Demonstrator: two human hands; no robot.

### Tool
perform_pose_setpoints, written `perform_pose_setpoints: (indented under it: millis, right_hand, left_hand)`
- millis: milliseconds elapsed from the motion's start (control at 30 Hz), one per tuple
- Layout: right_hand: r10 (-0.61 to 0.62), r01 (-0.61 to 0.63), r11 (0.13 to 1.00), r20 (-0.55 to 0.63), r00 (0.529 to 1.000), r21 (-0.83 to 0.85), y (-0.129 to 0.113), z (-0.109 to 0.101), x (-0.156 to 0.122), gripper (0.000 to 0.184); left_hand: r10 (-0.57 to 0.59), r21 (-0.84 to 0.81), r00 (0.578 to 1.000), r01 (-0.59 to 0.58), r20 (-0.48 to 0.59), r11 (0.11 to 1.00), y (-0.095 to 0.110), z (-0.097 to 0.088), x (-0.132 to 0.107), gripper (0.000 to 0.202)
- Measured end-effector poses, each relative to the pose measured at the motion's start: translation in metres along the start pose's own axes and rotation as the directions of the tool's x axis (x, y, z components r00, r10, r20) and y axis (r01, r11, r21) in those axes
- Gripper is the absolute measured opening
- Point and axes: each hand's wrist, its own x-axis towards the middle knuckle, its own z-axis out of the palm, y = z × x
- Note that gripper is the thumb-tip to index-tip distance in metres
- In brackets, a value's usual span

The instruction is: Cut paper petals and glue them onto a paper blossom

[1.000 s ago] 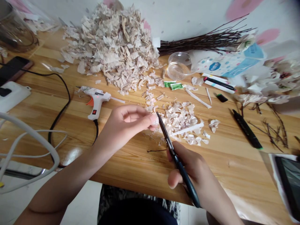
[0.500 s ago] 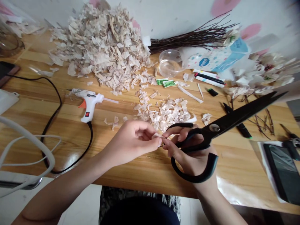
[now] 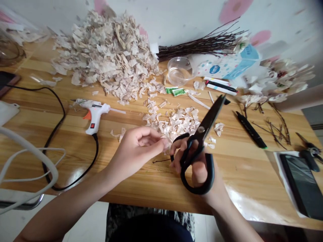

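A wooden counter (image 3: 148, 193) spans the frame, a mound of papery flakes (image 3: 108, 60) rising at upper left and a bundle of dark twigs (image 3: 196, 47) lying at upper center. At center, a person's left hand (image 3: 137, 144) and right hand (image 3: 199, 173) meet closely. Black scissors (image 3: 208, 122) sit in the right hand, its fingers curled through the loops, blades aimed toward the upper right. A white glue gun (image 3: 96, 114) lies left of center, a smaller heap (image 3: 180, 122) just beyond the hands. Smallest, a pale scrap (image 3: 166, 144) is pinched in the left fingers at frame center; whether the right fingers touch it cannot be told. The step appears to be handling the scrap; any cut would call for turning the blades toward it.
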Motion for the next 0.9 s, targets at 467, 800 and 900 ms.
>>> perform_pose_setpoints:
  millis: [467,800,900]
  right_hand:
    - [0.114,0.032,0.866,0.260,0.959,-0.499,-0.015,0.012,-0.020,0.081]
    - [0.150,-0.014,0.862,0.228,0.962,-0.506,-0.017,0.014,-0.014,0.083]
    - [0.123,0.006,0.869,0.229,0.966,-0.495,-0.016,0.011,-0.013,0.081]
  left_hand:
    - [0.100,-0.178,0.961,-0.149,-0.258,0.973,0.004,-0.006,-0.005,0.018]
    - [0.059,-0.162,0.988,-0.082,-0.145,0.983,0.007,-0.004,-0.008,0.016]
    - [0.022,-0.157,0.992,-0.041,-0.120,0.987,0.010,-0.004,-0.008,0.014]
